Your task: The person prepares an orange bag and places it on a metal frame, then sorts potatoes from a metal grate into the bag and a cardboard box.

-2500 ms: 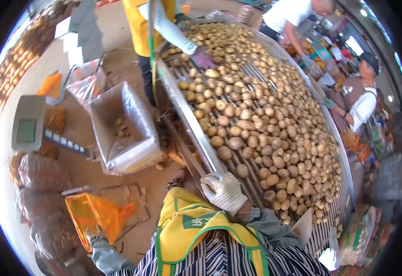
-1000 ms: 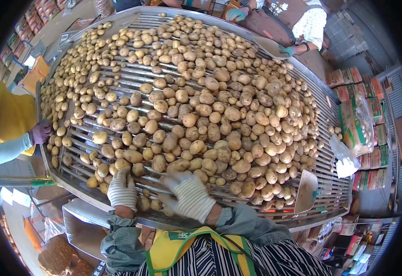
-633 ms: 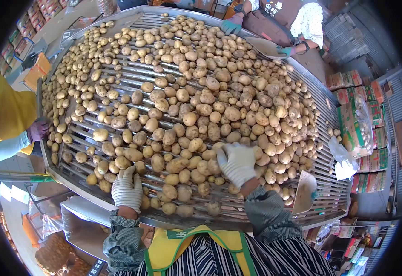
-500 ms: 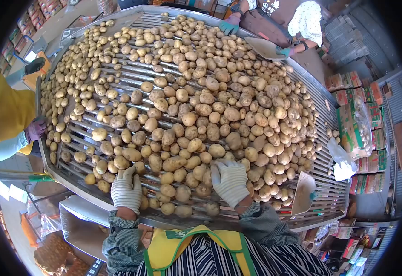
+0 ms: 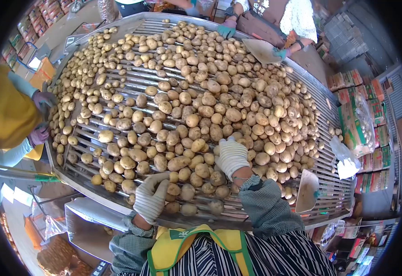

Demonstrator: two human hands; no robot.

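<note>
Potatoes (image 5: 181, 162) of many sizes lie across a slatted metal sorting table (image 5: 84, 140). My left hand (image 5: 150, 198), in a white ribbed glove, is at the table's near edge beside several potatoes. Its thumb and fingers are apart, with nothing visible between them. Further right, my right hand (image 5: 232, 158), gloved alike, rests palm down among the potatoes at the near middle of the pile. Its fingers reach forward, apart from the thumb; the palm side is hidden.
A pale scoop (image 5: 307, 191) lies on the slats at right. Across the table a co-worker's gloved hand holds another scoop (image 5: 261, 50). At left, a co-worker in yellow has purple-gloved hands (image 5: 39, 133) at the rim. Stacked packaging (image 5: 355, 124) stands at right.
My left hand has moved right along the near edge, its thumb and fingers spreading. My right hand has shifted slightly right and farther forward. The left co-worker's second hand has come into view.
</note>
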